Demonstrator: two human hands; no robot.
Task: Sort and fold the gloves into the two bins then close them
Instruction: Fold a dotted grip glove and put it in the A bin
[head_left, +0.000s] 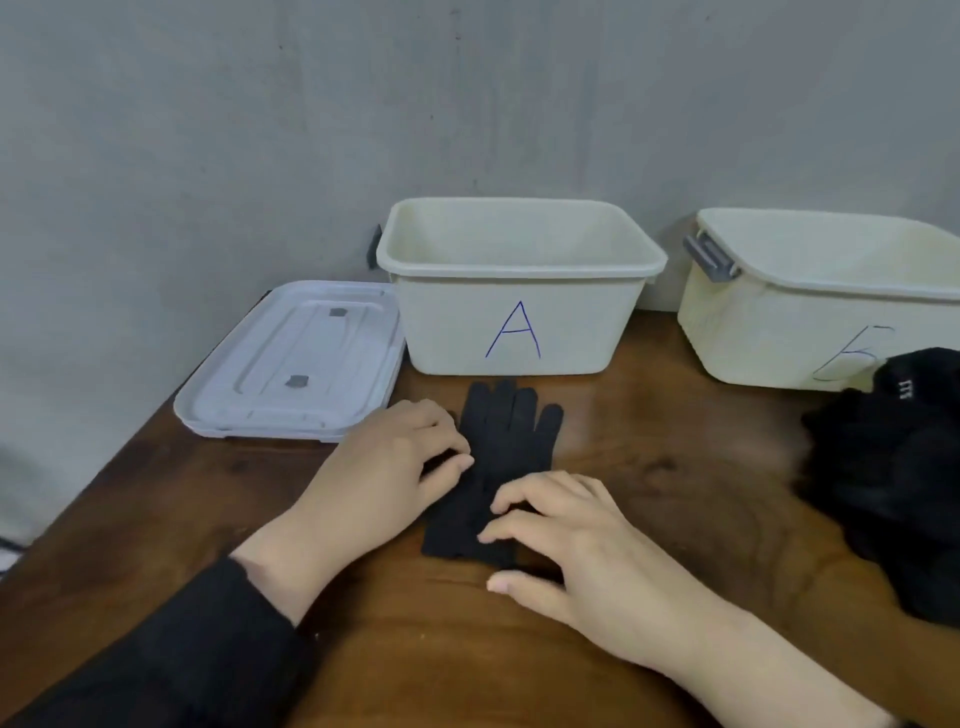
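Note:
A dark grey glove (498, 441) lies flat on the wooden table, fingers pointing at the cream bin marked A (514, 322), which stands open. My left hand (384, 467) rests on the glove's left edge with fingers curled, seemingly pinching the glove's thumb part. My right hand (571, 540) presses its bent fingertips on the glove's cuff end. A second open cream bin marked B (779, 332) stands at the right. A pile of black gloves (893, 478) lies in front of it at the table's right edge.
A white lid (291, 364) lies flat on the table left of bin A, another lid seemingly under it. A grey wall rises right behind the bins. The table's left edge runs diagonally past the lid. Bin B has a grey latch (709, 257) on its left end.

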